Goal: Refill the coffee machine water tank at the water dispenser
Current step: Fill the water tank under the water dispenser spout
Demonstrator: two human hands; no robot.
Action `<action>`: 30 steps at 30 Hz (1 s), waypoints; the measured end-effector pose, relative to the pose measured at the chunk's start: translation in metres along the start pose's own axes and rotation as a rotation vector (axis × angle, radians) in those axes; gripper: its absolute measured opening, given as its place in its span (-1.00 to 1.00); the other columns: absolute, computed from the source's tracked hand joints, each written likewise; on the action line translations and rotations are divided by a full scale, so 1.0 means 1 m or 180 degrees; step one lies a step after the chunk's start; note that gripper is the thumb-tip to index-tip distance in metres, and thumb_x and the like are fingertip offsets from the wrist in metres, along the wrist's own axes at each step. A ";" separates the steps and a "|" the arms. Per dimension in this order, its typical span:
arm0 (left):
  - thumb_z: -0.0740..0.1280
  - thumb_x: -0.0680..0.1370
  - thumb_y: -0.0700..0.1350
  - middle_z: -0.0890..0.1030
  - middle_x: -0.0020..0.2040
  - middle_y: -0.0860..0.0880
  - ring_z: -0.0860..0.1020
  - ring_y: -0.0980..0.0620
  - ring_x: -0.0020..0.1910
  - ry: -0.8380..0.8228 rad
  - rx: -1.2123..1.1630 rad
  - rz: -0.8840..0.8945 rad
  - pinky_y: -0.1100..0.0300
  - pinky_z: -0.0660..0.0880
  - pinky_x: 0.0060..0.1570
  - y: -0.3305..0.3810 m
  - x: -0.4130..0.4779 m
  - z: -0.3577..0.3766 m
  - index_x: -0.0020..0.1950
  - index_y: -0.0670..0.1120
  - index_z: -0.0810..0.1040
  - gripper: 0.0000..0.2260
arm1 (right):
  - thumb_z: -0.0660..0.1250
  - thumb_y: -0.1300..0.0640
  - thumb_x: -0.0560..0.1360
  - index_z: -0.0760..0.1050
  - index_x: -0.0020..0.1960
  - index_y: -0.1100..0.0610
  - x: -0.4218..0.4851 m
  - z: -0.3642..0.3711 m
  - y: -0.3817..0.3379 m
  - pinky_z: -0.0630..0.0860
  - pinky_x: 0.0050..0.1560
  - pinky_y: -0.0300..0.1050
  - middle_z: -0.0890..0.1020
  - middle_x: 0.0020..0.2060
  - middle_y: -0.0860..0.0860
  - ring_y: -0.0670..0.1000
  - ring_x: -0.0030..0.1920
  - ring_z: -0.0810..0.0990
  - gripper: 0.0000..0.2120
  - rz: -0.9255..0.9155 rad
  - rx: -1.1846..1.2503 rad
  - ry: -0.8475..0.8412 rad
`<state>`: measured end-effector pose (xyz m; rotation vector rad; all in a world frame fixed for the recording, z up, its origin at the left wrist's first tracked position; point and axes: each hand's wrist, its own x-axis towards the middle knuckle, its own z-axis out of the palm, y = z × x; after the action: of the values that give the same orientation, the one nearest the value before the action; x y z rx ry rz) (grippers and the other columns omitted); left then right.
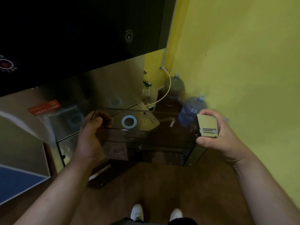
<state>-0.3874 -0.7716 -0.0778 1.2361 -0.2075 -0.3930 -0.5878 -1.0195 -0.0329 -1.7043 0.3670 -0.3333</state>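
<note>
I hold a long, clear, dark-tinted water tank (146, 137) level in front of me, above the wooden floor. A pale blue ring (129, 121) sits in its bottom near the left end. My left hand (92, 132) grips the tank's left end, fingers inside the wall. My right hand (217, 132) grips the right end, over a shiny metal plate (207, 125). The water dispenser (78, 39) stands ahead on the left, with a black glossy front panel and a steel recess (116, 78) below it.
Several large water bottles (191, 109) stand in the corner by the yellow wall (243, 62), with a white hose (167, 88) looping down. A red sticker (44, 107) lies on the dispenser's steel ledge. A blue table edge (16, 181) is at lower left. My white shoes (138, 211) are below.
</note>
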 end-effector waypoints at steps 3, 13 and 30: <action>0.22 0.43 -0.08 0.57 -0.18 -0.09 0.53 -0.03 -0.13 0.0072 -0.0050 0.0045 0.06 0.46 -0.09 -0.005 0.009 0.009 -0.25 0.06 0.66 -0.79 | 0.65 -0.27 -0.10 0.50 0.00 -0.34 0.023 -0.016 0.006 0.51 -0.22 -0.29 0.52 -0.06 0.04 -0.09 -0.12 0.54 -0.30 0.0122 -0.0003 -0.0192; 0.22 0.41 -0.07 0.60 -0.21 -0.03 0.58 -0.01 -0.18 0.0854 0.0018 0.0111 0.11 0.50 -0.22 -0.046 0.023 0.066 -0.23 0.03 0.63 -0.82 | 0.72 -0.10 -0.05 0.50 0.13 -0.19 0.110 -0.088 0.046 0.41 0.02 0.21 0.48 0.03 0.16 0.19 0.03 0.48 -0.21 0.0432 0.0443 -0.0996; 0.23 0.47 -0.08 0.69 -0.12 -0.05 0.67 -0.02 -0.09 0.2128 -0.0097 0.0159 0.15 0.61 -0.17 -0.089 0.027 0.139 0.13 -0.18 0.52 -0.70 | 0.74 0.03 -0.12 0.58 0.06 -0.18 0.235 -0.148 0.080 0.57 -0.19 -0.18 0.63 -0.08 -0.02 -0.01 -0.06 0.61 -0.22 0.0674 0.0682 -0.2254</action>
<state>-0.4287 -0.9289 -0.1192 1.2652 0.3386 0.0730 -0.4416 -1.2634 -0.0842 -1.4467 -0.0171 0.3752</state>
